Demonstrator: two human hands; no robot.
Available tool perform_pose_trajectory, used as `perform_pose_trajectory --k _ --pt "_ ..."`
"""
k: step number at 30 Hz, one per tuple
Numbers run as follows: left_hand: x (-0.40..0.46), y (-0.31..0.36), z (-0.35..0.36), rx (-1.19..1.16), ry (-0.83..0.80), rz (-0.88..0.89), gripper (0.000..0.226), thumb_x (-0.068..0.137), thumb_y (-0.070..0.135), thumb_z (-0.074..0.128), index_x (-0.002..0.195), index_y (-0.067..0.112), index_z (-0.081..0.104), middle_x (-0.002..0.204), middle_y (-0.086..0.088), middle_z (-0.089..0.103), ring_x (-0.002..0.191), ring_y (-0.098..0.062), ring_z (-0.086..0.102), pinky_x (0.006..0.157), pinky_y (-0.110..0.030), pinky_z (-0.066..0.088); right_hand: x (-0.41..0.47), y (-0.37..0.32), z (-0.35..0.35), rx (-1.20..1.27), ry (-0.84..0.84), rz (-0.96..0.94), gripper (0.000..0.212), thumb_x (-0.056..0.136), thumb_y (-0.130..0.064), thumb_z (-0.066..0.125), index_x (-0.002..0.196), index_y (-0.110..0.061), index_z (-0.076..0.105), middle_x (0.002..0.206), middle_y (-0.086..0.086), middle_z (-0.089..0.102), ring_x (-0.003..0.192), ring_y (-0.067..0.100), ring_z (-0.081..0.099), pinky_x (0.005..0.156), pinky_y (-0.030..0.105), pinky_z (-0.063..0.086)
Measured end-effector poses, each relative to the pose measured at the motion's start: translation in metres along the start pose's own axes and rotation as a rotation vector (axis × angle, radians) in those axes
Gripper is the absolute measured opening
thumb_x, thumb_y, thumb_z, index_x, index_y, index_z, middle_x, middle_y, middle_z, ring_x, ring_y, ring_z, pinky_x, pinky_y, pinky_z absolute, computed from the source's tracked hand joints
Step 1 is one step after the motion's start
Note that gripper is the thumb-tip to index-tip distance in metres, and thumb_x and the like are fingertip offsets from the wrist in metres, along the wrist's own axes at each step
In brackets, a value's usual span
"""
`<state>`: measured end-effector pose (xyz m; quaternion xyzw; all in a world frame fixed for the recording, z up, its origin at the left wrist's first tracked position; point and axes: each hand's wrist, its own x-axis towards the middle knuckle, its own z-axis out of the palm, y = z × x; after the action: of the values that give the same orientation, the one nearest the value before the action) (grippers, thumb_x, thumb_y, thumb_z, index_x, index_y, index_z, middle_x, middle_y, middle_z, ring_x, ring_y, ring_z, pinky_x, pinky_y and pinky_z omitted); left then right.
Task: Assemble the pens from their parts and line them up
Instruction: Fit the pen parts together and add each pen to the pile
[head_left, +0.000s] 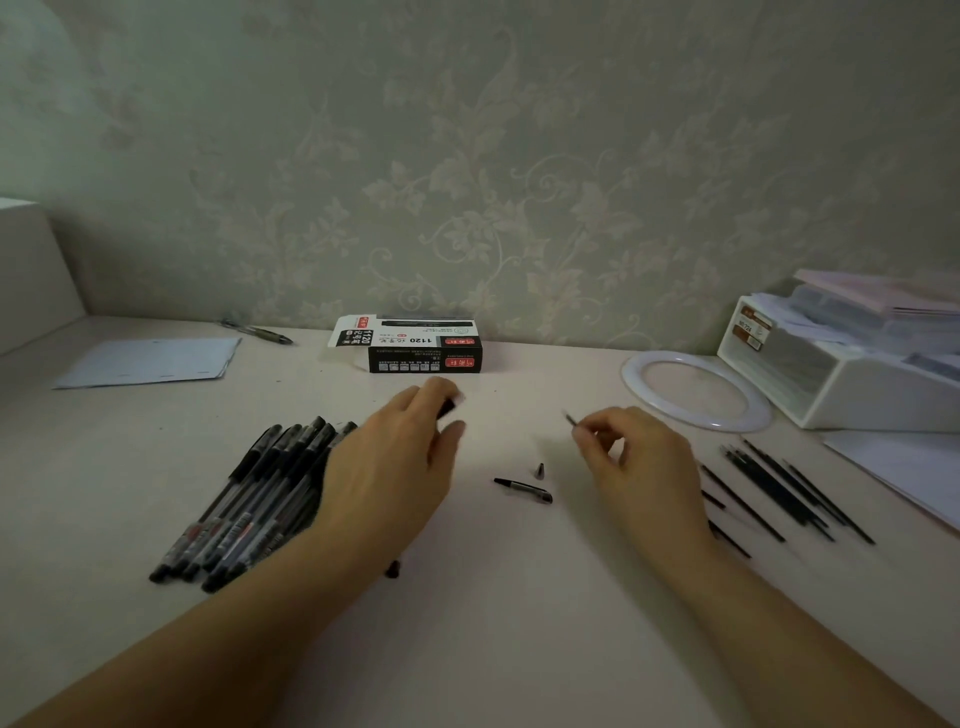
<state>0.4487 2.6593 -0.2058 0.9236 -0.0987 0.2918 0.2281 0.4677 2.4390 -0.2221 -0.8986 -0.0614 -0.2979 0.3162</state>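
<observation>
Several assembled black pens (249, 504) lie side by side in a slanted row at the left. My left hand (395, 467) is above the row's right end and grips a pen barrel (448, 408), whose dark end shows past the fingers. My right hand (644, 462) pinches a thin black refill (570, 419) with its tip pointing up and left. Between the hands, a black pen cap (523, 488) and a small dark tip cone (540, 470) lie on the white table (493, 597). Several loose refills (779, 488) are spread out to the right of my right hand.
A black and white pen box (415, 347) stands open at the back by the wall. A white ring (696, 389) and a white organiser (841, 364) full of papers sit at the right. A blue sheet (150, 361) and a single pen (257, 331) lie at the back left.
</observation>
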Motion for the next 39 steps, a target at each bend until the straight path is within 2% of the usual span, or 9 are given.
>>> perform_pose_trajectory --k 5,14,20,24,27,30,32,35,39 --pt "0.011 -0.02 -0.012 0.142 -0.072 -0.223 0.015 0.094 0.026 0.05 0.106 0.023 0.058 0.097 0.003 0.058 0.078 -0.013 0.049 0.065 -0.029 0.042 -0.003 0.004 0.003 -0.21 -0.169 -0.026 0.014 0.092 -0.025 0.063 0.1 -0.02 0.074 0.094 -0.002 0.062 0.091 0.021 0.057 0.081 0.04 0.05" --pt "0.027 -0.028 -0.042 0.363 -0.216 -0.268 0.015 0.092 0.028 0.053 0.093 0.018 0.064 0.087 -0.002 0.061 0.077 -0.024 0.056 0.06 -0.031 0.041 -0.002 -0.002 0.004 -0.117 -0.035 -0.053 0.014 0.091 -0.024 0.065 0.104 -0.023 0.071 0.097 -0.008 0.059 0.089 0.014 0.054 0.081 0.034 0.045" --pt "0.031 -0.029 -0.052 0.218 -0.385 -0.278 0.017 0.081 0.036 0.071 0.072 0.026 0.061 0.075 0.001 0.061 0.073 -0.02 0.059 0.064 -0.029 0.047 -0.003 -0.001 0.004 -0.088 -0.039 -0.077 0.013 0.091 -0.021 0.064 0.103 -0.023 0.071 0.095 -0.011 0.059 0.087 0.009 0.052 0.08 0.032 0.046" --pt "0.025 -0.026 -0.039 0.312 -0.404 -0.25 0.017 0.08 0.036 0.07 0.078 0.022 0.06 0.078 0.002 0.06 0.073 -0.018 0.057 0.057 -0.026 0.038 -0.002 -0.002 0.004 -0.082 -0.033 -0.094 0.013 0.091 -0.02 0.064 0.102 -0.022 0.071 0.092 -0.012 0.059 0.085 0.009 0.052 0.079 0.032 0.046" --pt "0.02 -0.021 -0.034 0.378 -0.406 -0.248 0.02 0.082 0.037 0.069 0.091 0.02 0.063 0.089 0.001 0.061 0.077 -0.019 0.058 0.06 -0.028 0.042 -0.003 -0.002 0.004 -0.076 -0.046 -0.095 0.014 0.091 -0.019 0.064 0.102 -0.022 0.071 0.093 -0.01 0.06 0.087 0.012 0.054 0.08 0.034 0.048" --pt "0.018 -0.018 -0.033 0.418 -0.398 -0.24 0.021 0.085 0.037 0.066 0.095 0.019 0.06 0.086 0.0 0.058 0.074 -0.018 0.056 0.062 -0.029 0.045 -0.003 -0.002 0.004 -0.071 -0.055 -0.093 0.014 0.091 -0.018 0.064 0.103 -0.021 0.071 0.093 -0.01 0.061 0.088 0.014 0.055 0.081 0.037 0.049" --pt "0.017 -0.017 -0.031 0.417 -0.404 -0.238 0.017 0.087 0.034 0.062 0.087 0.017 0.056 0.078 0.001 0.054 0.072 -0.018 0.055 0.061 -0.03 0.045 -0.003 -0.002 0.004 -0.069 -0.061 -0.099 0.014 0.091 -0.018 0.064 0.103 -0.021 0.07 0.092 -0.01 0.06 0.087 0.013 0.055 0.081 0.037 0.05" --pt "0.012 -0.012 -0.027 0.442 -0.412 -0.241 0.031 0.088 0.035 0.056 0.068 0.019 0.039 0.069 0.004 0.045 0.064 -0.015 0.048 0.057 -0.028 0.039 -0.003 -0.003 0.004 -0.058 -0.068 -0.102 0.014 0.091 -0.017 0.064 0.103 -0.022 0.07 0.091 -0.012 0.059 0.086 0.012 0.055 0.079 0.037 0.051" --pt "0.009 -0.007 -0.023 0.456 -0.382 -0.234 0.033 0.09 0.031 0.052 0.065 0.02 0.034 0.068 0.005 0.043 0.056 -0.008 0.039 0.05 -0.024 0.029 -0.003 -0.003 0.005 -0.004 -0.034 -0.104 0.015 0.09 -0.013 0.065 0.102 -0.02 0.072 0.089 -0.01 0.061 0.078 0.009 0.055 0.075 0.029 0.052"
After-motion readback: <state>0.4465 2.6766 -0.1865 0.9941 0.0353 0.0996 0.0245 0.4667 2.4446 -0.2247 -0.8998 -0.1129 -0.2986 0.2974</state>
